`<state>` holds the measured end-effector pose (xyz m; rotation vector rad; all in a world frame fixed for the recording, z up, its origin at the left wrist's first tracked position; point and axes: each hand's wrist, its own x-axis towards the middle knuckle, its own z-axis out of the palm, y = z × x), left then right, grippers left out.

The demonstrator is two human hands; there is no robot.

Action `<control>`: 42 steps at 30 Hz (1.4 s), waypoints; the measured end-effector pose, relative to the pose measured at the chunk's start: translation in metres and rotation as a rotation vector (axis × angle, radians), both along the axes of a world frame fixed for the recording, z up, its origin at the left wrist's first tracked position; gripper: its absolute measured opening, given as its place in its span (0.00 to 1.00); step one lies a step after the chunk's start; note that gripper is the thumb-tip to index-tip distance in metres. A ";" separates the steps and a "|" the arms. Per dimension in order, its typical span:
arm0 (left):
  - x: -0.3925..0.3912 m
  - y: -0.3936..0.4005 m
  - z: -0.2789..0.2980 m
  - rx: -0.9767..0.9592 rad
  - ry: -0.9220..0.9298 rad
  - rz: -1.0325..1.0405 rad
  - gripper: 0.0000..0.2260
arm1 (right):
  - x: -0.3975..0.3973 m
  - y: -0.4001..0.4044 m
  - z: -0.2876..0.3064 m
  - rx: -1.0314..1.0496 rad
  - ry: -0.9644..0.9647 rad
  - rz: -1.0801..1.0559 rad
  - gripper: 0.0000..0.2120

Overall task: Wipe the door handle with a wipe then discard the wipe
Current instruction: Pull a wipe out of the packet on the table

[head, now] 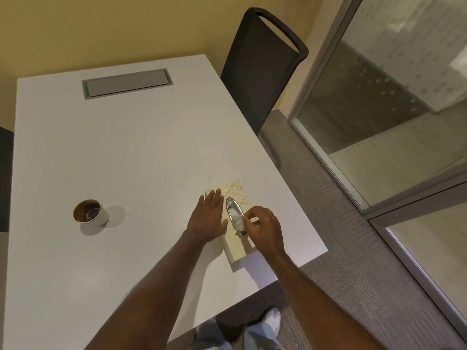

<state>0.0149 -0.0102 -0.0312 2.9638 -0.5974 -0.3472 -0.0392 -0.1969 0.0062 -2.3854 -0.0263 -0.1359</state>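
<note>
- 2 bare hands work at a cream tissue box (236, 248) that lies near the right edge of a white table (126, 152); its leaf-like relief pattern carries no writing I can read.
- No brand or label shows on the paper cup (90, 212) either; it stands well apart to the left, stained brown inside.
- Wide bare tabletop lies between cup and box, and more stretches back to a grey hatch (127, 83) set flush near the far edge.
- Beside the table's right edge runs grey carpet (328, 198), then a glass partition (379, 109) in a metal frame; a dark chair (262, 66) stands at the far right corner.
- Left hand (208, 219) lies flat, fingers spread, pressing the box's left side.
- Right hand (265, 227) hovers over the oval metal-rimmed slot (231, 205), thumb and fingertips pinching the white wipe (238, 221), which sticks up from the slot, not yet free.
</note>
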 end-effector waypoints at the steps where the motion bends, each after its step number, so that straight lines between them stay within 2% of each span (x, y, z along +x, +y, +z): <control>1: 0.000 0.000 0.000 0.003 0.003 0.000 0.35 | -0.002 0.000 0.002 -0.003 -0.009 0.008 0.04; 9: -0.002 0.000 0.003 0.035 0.022 -0.008 0.34 | -0.008 0.000 0.021 0.054 -0.058 0.047 0.05; 18: -0.002 0.000 0.020 0.050 0.042 -0.007 0.33 | -0.007 -0.005 0.046 0.229 -0.102 0.009 0.04; 20: -0.002 0.000 0.026 -0.057 0.050 0.024 0.30 | -0.007 -0.008 0.053 0.269 -0.104 -0.004 0.05; 21: -0.001 -0.001 0.031 -0.182 0.047 0.076 0.27 | -0.007 -0.010 0.059 0.293 -0.106 -0.011 0.04; 24: 0.001 -0.013 0.061 -0.743 0.068 0.279 0.18 | -0.009 -0.018 0.080 0.361 -0.131 -0.043 0.02; 26: 0.000 -0.025 0.087 -1.061 0.067 0.272 0.14 | -0.011 -0.026 0.097 0.414 -0.169 -0.076 0.03; 28: -0.004 -0.037 0.110 -1.228 0.066 0.158 0.17 | -0.012 -0.035 0.115 0.498 -0.180 -0.130 0.04; 32: -0.008 -0.073 0.141 -1.232 0.020 -0.071 0.19 | -0.018 -0.062 0.146 0.716 -0.189 -0.246 0.05; 36: -0.005 -0.122 0.168 -1.279 -0.061 -0.136 0.11 | -0.031 -0.092 0.172 0.874 -0.208 -0.326 0.04; 39: -0.007 -0.166 0.194 -1.356 0.022 -0.167 0.03 | -0.046 -0.121 0.187 0.983 -0.197 -0.411 0.04; 42: -0.013 -0.212 0.221 -1.411 0.086 -0.231 0.01 | -0.066 -0.152 0.194 0.980 -0.184 -0.497 0.06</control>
